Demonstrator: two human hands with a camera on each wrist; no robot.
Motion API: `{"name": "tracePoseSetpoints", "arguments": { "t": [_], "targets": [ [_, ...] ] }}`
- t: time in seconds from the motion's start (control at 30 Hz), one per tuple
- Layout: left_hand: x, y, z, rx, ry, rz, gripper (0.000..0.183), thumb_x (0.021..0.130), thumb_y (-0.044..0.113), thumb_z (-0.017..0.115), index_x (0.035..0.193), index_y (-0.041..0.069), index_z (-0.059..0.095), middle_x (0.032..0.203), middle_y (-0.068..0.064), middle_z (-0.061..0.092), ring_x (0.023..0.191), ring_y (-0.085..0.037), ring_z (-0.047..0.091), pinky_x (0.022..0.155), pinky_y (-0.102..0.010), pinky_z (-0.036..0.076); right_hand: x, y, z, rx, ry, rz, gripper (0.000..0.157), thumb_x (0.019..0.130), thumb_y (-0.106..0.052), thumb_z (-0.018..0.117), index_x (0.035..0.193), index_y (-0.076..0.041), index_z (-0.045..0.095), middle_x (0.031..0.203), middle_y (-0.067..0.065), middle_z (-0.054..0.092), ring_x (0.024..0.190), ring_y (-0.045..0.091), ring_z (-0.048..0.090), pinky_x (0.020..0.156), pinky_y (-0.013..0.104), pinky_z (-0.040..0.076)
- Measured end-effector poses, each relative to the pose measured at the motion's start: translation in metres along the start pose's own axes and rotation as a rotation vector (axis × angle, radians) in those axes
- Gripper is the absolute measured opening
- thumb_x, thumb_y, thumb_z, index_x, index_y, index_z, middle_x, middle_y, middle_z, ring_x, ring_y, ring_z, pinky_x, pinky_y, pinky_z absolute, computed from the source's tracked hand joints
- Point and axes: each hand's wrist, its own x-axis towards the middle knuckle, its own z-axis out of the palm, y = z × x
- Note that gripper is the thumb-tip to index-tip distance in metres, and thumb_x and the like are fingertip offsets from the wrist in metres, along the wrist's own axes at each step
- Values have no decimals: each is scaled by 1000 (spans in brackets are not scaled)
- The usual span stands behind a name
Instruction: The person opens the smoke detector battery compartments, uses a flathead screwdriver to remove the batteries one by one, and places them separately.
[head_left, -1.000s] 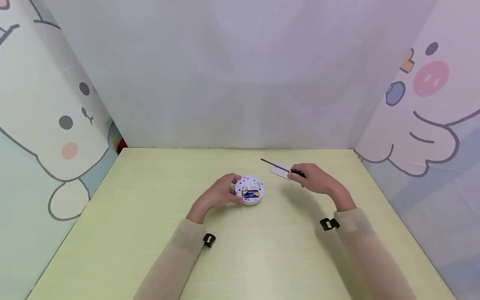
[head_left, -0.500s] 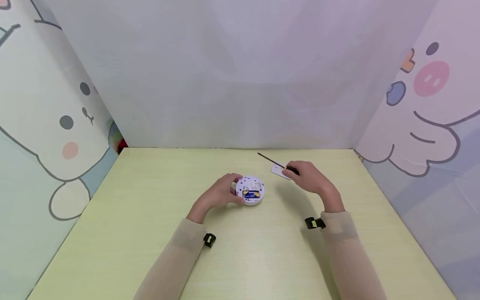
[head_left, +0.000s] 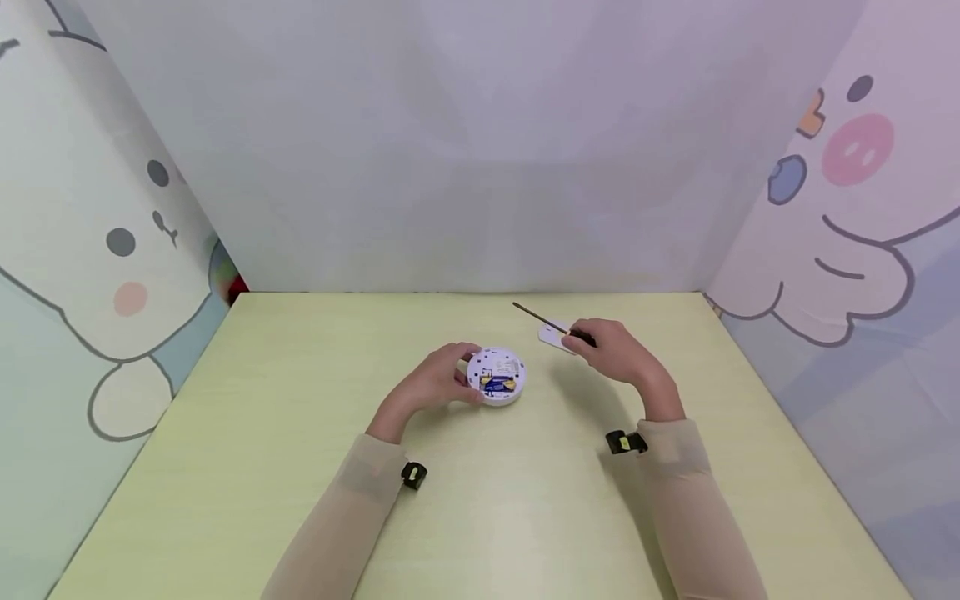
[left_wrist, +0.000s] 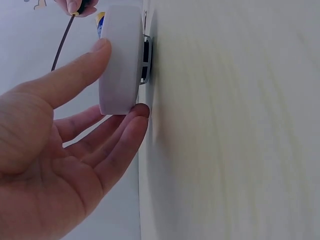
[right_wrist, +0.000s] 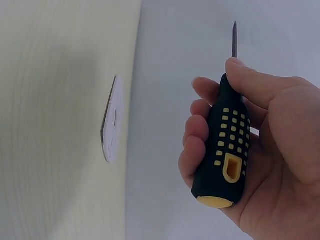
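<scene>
My left hand (head_left: 435,379) holds a round white device (head_left: 504,357) by its left edge. Its upturned face has an open battery compartment with blue-and-yellow batteries (head_left: 498,384). In the left wrist view the thumb lies on the side wall of the device (left_wrist: 120,75), fingertips on its lower edge; a small dark-and-grey part (left_wrist: 146,59) juts from the underside. My right hand (head_left: 618,350) grips a screwdriver (right_wrist: 225,140) by its black handle with yellow dots. The thin shaft points to the far left, above the table, apart from the device.
A flat white plate (head_left: 552,335) with rounded ends lies on the table behind the device, partly hidden by the right hand. The pale yellow-green table (head_left: 330,350) meets a plain light backdrop (head_left: 465,167). Cartoon-printed cloth (head_left: 840,217) stands on both sides.
My right hand has moved left and slightly farther away with the screwdriver, then hardly moved. My left hand keeps its hold on the device. The head view has shifted slightly.
</scene>
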Motion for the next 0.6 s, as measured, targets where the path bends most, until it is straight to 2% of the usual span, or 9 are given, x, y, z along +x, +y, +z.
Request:
{"name": "tracePoseSetpoints", "arguments": {
  "t": [0.37,0.6],
  "targets": [
    [1,-3,-6,-21,14,-29,82,78,19,84,147,15,41,132,-4,56,104,-20,63,85,-35,53,-2,1,-2,4,4,9,21,99,-37,57,90,-19,62,75,1,54,67,18,47,64,35,40],
    [1,-6,-9,-26,20,-31,71,82,21,81,142,13,46,126,-3,59,102,-16,63,86,-35,53,-1,1,-2,1,1,3,22,99,-37,57,91,-17,62,76,0,54,68,17,47,64,35,39]
  ]
}}
